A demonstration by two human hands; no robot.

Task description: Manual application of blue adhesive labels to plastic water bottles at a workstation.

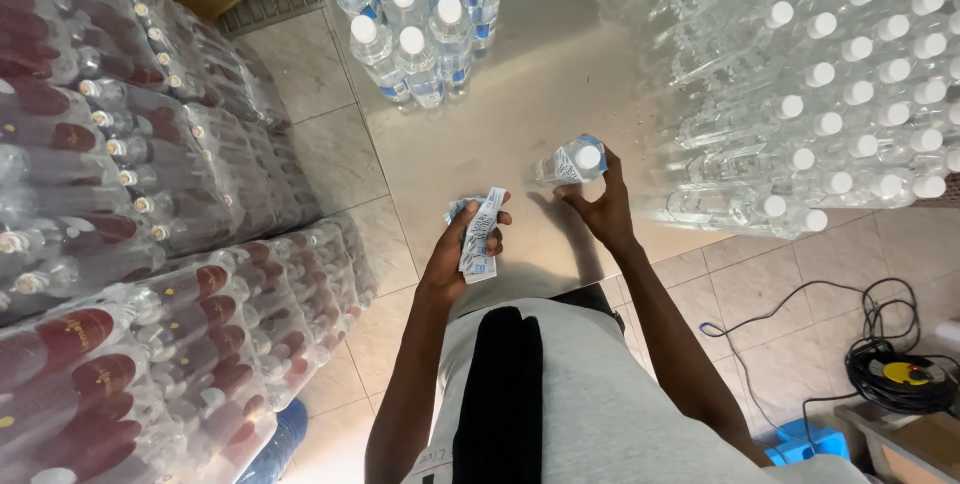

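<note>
My right hand [600,206] grips a clear plastic water bottle [570,161] with a white cap and a blue-and-white label, tilted above the steel table [520,94]. My left hand [462,246] is closed around a small stack of blue-and-white paper labels [480,234], just left of the bottle. A group of labelled, capped bottles [415,14] stands at the far edge of the table. To the right lies a large stack of clear unlabelled bottles [830,74], caps towards me, close to my right hand.
Shrink-wrapped packs of bottles with dark red labels [130,244] are piled high on the left. Tiled floor [330,154] runs between them and the table. A coiled black cable [890,364] and a blue object [805,439] lie on the floor at the right.
</note>
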